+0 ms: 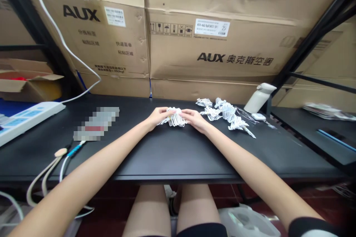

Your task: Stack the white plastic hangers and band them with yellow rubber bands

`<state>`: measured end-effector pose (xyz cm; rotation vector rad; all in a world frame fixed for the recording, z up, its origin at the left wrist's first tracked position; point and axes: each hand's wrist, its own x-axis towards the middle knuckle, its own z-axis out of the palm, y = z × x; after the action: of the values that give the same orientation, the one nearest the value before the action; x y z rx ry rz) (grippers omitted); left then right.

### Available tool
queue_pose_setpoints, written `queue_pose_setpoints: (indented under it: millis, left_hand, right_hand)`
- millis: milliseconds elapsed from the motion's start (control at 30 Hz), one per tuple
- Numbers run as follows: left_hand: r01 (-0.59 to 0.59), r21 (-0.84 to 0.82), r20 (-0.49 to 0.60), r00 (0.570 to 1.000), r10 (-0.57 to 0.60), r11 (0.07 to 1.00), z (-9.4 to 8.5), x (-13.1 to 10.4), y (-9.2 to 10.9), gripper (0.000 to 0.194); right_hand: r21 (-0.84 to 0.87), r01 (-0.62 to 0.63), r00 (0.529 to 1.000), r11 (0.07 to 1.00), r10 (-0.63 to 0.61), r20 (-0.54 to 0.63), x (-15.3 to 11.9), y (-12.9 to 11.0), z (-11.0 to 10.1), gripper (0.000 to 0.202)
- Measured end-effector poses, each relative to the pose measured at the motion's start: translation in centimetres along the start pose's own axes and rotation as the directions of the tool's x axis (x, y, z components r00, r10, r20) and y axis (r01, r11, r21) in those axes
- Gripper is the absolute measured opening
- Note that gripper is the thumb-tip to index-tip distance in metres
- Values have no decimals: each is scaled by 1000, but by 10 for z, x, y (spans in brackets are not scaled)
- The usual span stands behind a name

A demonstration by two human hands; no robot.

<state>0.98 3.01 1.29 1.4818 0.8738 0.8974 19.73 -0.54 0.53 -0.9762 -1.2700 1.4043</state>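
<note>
A bundle of thin white looped strands [177,119] is held between both hands over the middle of the black table. My left hand [159,117] grips its left side, thumb across the top, with some strands sticking out under the fingers. On the right side, my right hand [194,119] pinches the same bundle with thumb and fingers. More white bundles [228,112] of the same kind lie in a loose group on the table, to the right of my right hand.
On the black table [172,155] a white bottle [257,99] stands at the back right. A power strip [33,118], a blurred-out phone-like item [97,124] and cables [50,170] are at the left. Cardboard [178,52] walls the back. An open box [30,81] sits far left.
</note>
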Motion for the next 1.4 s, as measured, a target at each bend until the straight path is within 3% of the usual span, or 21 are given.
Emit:
queue_pose_setpoints:
  millis: [100,200,333,433,567,767,867,933,967,1033,1200,1300,1400]
  left_hand:
    - [82,-139,-14,996,-84,987,-1,3,1,41]
    - [111,-268,10,994,-113,957,-5,5,5,44]
    - [110,-284,-48,991,-128,953,-11,7,6,43]
    - [98,-265,-54,992,-116,959,-13,8,4,42]
    - [97,-238,-49,993,-112,966,-12,7,4,43]
    - [95,-184,-29,994,-102,978,-11,7,5,44]
    - [94,-169,-29,995,-100,981,-11,6,5,44]
    - [93,-162,-32,995,-100,982,-11,6,5,44]
    - [92,-159,-32,995,-98,983,-11,6,5,44]
    - [84,-155,-27,996,-89,984,-11,6,3,44]
    - [72,-127,-5,997,-73,989,-12,6,2,44]
    - [71,-94,11,997,-70,993,-12,5,3,43]
    - [66,-73,20,998,-65,995,-11,4,3,44]
  right_hand:
    - [-16,2,999,1000,-3,-53,0,2,1,36]
    - [62,16,983,998,-5,-185,5,1,0,34]
    - [236,120,927,964,-24,-374,12,-5,-11,22]
    - [335,162,921,928,-21,-388,14,-9,-21,15]
    - [339,159,908,927,-3,-420,14,-7,-23,15]
    - [17,158,875,987,-131,-466,15,-9,-28,27]
    - [-274,217,755,937,-339,-561,17,-17,-45,35]
    - [-508,182,647,842,-492,-583,18,-23,-61,38]
    - [-582,144,624,800,-530,-574,19,-26,-68,40]
    - [-656,37,649,754,-518,-558,23,-32,-83,42]
    - [-728,-82,803,681,-387,-453,34,-42,-104,36]
    - [-823,-131,865,552,-341,-367,35,-42,-102,33]
    - [-899,-185,884,397,-333,-329,29,-44,-93,36]
